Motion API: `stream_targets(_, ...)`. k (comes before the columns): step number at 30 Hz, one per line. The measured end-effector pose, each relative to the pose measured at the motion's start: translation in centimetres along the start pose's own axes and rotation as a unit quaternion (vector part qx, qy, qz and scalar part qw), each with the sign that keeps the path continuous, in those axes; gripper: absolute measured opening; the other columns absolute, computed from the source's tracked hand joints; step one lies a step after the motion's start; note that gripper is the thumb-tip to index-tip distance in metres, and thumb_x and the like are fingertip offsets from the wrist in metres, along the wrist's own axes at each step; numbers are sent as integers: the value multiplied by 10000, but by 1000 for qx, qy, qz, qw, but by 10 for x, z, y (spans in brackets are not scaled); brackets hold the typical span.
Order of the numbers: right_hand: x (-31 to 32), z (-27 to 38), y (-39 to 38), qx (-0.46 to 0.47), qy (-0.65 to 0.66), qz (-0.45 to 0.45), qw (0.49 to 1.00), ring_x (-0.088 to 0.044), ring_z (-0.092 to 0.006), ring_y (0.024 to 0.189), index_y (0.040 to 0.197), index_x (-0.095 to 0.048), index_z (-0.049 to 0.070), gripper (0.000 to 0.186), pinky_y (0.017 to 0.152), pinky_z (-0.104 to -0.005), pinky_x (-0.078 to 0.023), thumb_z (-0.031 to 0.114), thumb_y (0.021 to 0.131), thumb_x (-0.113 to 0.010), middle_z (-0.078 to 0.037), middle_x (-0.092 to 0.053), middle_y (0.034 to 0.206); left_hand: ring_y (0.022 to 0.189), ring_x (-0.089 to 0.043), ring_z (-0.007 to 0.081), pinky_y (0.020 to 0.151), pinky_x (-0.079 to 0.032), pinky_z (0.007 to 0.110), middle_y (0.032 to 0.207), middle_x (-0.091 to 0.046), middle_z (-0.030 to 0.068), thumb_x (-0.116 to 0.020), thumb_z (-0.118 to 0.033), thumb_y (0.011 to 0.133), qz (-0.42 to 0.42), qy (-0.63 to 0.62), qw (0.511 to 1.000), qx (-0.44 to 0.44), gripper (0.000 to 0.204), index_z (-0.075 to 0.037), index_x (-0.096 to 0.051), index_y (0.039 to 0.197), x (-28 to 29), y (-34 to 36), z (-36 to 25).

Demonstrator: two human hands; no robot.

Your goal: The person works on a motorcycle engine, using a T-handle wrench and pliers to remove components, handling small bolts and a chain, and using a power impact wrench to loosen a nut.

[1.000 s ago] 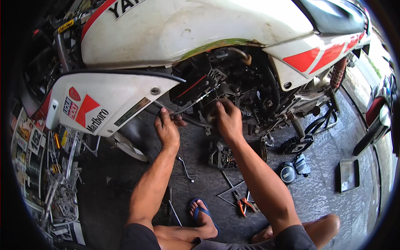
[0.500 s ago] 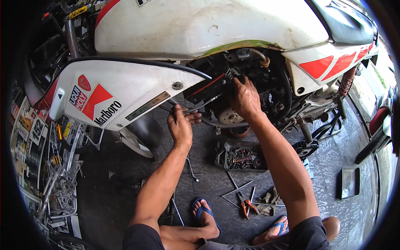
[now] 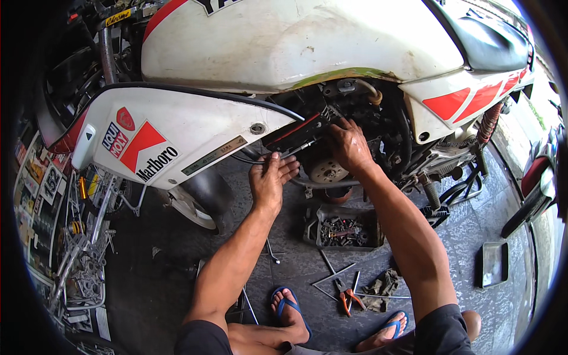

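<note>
Head view: I look down at a white and red motorcycle (image 3: 296, 41) on a grey workshop floor (image 3: 473, 236), with my two bare forearms reaching up into its open engine bay (image 3: 355, 136).
Left hand: my left hand (image 3: 269, 180) lies palm down, fingers loosely curled on a thin metal rod (image 3: 299, 148) below the white side fairing (image 3: 177, 130).
Right hand: my right hand (image 3: 349, 145) presses into the engine parts, fingers narrow; I cannot tell what they pinch.
Nearby: a parts tray (image 3: 343, 228) of bolts sits just under the hands, and orange-handled pliers (image 3: 346, 296) lie near my sandalled feet.
Doing it well: I judge steady support from the left while the right works by feel.
</note>
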State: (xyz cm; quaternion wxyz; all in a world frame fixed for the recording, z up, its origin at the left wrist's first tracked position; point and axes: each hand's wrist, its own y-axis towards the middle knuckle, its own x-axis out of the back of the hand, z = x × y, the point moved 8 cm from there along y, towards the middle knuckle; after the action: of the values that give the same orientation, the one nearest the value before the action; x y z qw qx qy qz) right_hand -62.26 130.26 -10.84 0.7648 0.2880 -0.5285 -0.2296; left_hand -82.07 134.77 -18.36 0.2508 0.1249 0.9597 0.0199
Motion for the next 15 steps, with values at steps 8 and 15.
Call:
stream_targets(8,-4,-1,5,-7,-55,64,996,-544,-356,1110,1054,-666,98,241,934,-507,-415,180,843,-582,-157,-621,1153,718,-699,271,696,-609,378,857,-673,194,-542,-278,1004,-48,8,996,-76,277,-3,-506,1011,12,0,-4)
stream_targets(15,-3,-1,2,10,-99,126,987,-477,-381,1269,1146,-640,73,336,1069,-496,-353,187,861,-502,-209,-574,1287,691,-693,267,670,-600,383,826,-673,197,-527,-322,1009,-39,37,993,-102,309,-14,-509,998,9,-10,-16)
